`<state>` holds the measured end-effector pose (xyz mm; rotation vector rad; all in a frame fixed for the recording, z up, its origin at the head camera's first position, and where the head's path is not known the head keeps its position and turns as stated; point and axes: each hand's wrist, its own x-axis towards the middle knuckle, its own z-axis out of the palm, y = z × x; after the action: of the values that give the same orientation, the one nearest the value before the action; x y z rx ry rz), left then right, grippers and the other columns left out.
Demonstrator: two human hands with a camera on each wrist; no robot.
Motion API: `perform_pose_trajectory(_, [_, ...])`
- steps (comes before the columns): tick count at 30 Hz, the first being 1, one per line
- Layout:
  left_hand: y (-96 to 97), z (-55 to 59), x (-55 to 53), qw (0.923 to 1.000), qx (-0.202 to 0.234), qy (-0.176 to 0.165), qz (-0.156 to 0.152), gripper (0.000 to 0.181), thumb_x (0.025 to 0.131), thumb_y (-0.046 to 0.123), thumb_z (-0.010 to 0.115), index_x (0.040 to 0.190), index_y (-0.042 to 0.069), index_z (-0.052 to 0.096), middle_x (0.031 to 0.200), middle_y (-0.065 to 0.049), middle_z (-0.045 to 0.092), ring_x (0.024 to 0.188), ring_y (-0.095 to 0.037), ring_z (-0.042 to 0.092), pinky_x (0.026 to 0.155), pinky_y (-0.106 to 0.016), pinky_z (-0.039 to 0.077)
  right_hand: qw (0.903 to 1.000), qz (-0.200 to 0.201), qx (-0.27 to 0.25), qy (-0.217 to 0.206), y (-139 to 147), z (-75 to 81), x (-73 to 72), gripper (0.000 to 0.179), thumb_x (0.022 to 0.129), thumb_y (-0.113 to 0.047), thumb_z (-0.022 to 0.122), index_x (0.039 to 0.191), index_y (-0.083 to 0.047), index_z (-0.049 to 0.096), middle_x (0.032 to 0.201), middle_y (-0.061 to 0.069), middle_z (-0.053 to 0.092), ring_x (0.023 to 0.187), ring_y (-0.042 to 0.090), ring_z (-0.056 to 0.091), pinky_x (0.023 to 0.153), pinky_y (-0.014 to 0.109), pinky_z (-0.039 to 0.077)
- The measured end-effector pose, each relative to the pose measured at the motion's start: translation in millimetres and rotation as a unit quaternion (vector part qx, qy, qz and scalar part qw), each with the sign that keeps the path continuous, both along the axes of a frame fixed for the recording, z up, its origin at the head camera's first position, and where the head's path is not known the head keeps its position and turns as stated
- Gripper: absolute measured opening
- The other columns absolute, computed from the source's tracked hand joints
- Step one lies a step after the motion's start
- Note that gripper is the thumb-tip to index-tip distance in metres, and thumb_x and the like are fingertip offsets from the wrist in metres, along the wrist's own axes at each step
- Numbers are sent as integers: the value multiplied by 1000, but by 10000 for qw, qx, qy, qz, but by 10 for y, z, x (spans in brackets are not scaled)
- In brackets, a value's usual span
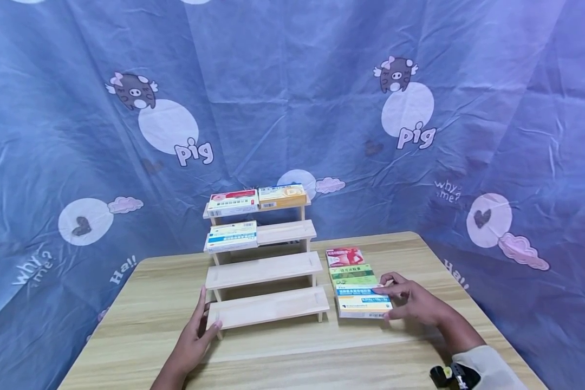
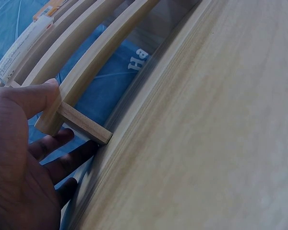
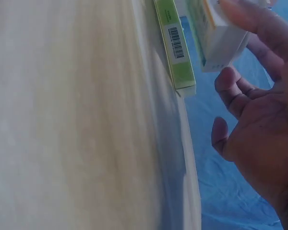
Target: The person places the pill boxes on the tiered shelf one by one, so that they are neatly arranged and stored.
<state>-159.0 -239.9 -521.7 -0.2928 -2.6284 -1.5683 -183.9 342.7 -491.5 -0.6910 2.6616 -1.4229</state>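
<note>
Blue-and-white box [image 1: 363,301], pinched by the right hand [image 1: 416,304], just right of the wooden shelf's bottom step [image 1: 268,308].
Its long side runs left to right, much like the step. The right hand is nearer, reaching in from the right, thumb and fingers on the box's right end. The left hand [image 1: 193,337] grips the step's left end.

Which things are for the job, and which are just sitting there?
Seem part of the job:
wooden shelf, held by the left hand
blue-and-white box, held by the right hand
red box
green box
three shelved boxes

Seem just there:
table
blue pig-print cloth
black wrist device
</note>
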Motion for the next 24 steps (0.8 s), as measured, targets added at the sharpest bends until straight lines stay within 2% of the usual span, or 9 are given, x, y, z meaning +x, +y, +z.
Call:
perform_pose_trajectory(9, [13, 5, -21, 9999, 121, 25, -77, 94, 112, 23, 65, 178, 25, -3, 167, -38, 39, 147, -54, 54, 104, -12, 45, 9995, 147, -213, 182, 29, 65, 9, 58, 77, -12, 97, 132, -7, 80, 135, 17, 56, 124, -3, 49, 103, 14, 41])
perform_pose_trajectory(14, [5, -5, -18, 9999, 72, 39, -70, 94, 112, 23, 65, 178, 24, -3, 167, -39, 38, 149, -56, 51, 105, -11, 43, 9988, 167, -354, 307, 30, 94, 12, 57, 77, -8, 96, 132, -6, 80, 135, 18, 56, 120, -3, 52, 98, 20, 45])
perform_pose_trajectory(19, [4, -11, -9, 9999, 77, 44, -46, 94, 112, 23, 65, 178, 23, -3, 166, -38, 39, 147, -55, 53, 104, -12, 45, 9963, 323, -556, 578, 21, 94, -16, 57, 79, -2, 93, 134, -5, 79, 132, 16, 56, 110, 3, 58, 92, 24, 49])
perform_pose_trajectory(24, [13, -11, -7, 9998, 168, 92, -81, 93, 112, 21, 65, 178, 17, -1, 165, -39, 41, 144, -53, 57, 102, -14, 48, 9930, 392, -613, 933, 15, 86, -39, 56, 79, 1, 92, 134, -4, 78, 129, 16, 56, 114, 2, 56, 91, 26, 52])
